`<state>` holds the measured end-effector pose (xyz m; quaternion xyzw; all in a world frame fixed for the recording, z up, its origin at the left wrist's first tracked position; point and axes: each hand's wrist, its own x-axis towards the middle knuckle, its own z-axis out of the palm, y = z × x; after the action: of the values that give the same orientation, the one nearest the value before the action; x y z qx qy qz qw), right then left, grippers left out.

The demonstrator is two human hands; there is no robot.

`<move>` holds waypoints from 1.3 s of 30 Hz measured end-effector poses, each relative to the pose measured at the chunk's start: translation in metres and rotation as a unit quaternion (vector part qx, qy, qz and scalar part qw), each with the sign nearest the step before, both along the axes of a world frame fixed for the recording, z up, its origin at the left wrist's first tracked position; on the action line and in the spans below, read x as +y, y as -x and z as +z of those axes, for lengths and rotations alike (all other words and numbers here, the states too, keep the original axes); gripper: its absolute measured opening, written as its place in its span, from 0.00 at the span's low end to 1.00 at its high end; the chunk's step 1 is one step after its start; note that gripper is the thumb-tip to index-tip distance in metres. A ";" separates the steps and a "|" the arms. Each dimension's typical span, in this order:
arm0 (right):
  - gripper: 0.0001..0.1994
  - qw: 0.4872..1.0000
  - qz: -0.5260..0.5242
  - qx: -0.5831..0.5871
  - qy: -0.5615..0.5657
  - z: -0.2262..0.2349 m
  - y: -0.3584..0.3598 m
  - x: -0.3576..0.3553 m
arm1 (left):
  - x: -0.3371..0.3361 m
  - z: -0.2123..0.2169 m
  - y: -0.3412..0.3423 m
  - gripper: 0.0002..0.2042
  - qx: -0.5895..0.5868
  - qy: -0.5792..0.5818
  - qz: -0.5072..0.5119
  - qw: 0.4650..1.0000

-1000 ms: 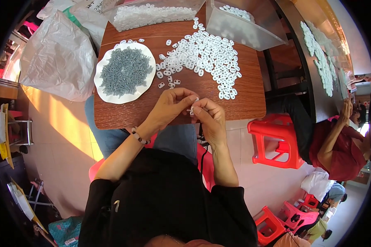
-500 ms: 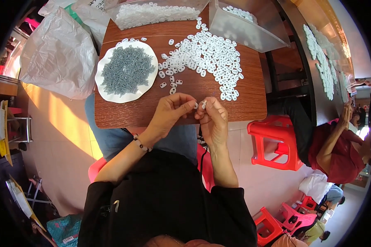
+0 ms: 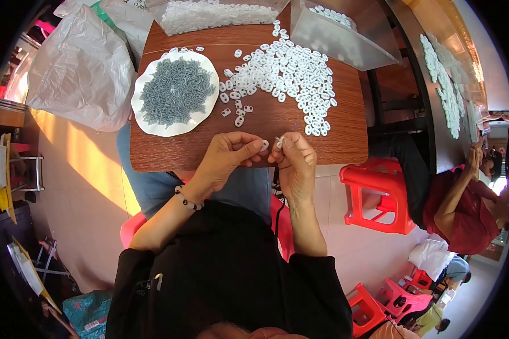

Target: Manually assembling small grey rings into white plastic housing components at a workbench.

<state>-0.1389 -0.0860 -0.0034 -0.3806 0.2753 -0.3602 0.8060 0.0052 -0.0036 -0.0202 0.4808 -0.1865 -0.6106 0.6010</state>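
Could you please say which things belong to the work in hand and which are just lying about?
Seemingly belonging: white piece in left hand, white piece in right hand, loose white pieces, grey pieces on plate.
Seemingly lying about: large plastic bag, red stool.

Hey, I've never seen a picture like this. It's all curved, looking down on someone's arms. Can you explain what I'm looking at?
Sure. There's no machine here: these are a person's own bare hands, the left hand and the right hand. The view comes from the left one of two fisheye cameras worn on the person's head, looking down, which is why straight edges bend near the rim.

On the brown table sit a wavy-edged white plate heaped with small gray rods and, beside it, many loose white pieces.

The left hand pinches a small white oval piece. The right hand pinches another white item, too small to make out clearly.
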 end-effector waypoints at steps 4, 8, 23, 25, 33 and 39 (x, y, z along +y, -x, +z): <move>0.06 0.999 0.003 0.027 0.019 0.003 0.003 0.001 | 0.003 0.003 -0.004 0.10 0.051 -0.007 0.012 0.999; 0.06 0.993 -0.005 0.103 0.066 0.005 0.001 0.003 | 0.005 0.006 -0.008 0.11 0.116 -0.018 0.023 0.993; 0.03 0.988 0.011 0.104 0.114 0.005 -0.001 0.007 | 0.006 0.007 -0.009 0.10 0.147 0.001 0.014 0.989; 0.03 0.988 0.011 0.109 0.113 0.005 -0.001 0.007 | 0.006 0.007 -0.008 0.10 0.145 0.002 0.018 0.989; 0.03 0.990 0.012 0.085 0.112 0.005 -0.001 0.007 | 0.007 0.000 -0.007 0.10 0.133 -0.002 0.016 0.991; 0.03 0.989 0.012 0.091 0.113 0.005 -0.001 0.007 | 0.008 0.003 -0.006 0.09 0.133 -0.004 0.024 0.991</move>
<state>-0.1379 -0.0786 0.0013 -0.5036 0.3005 -0.3432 0.7337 0.0112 0.0041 -0.0175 0.4020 -0.0905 -0.6554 0.6329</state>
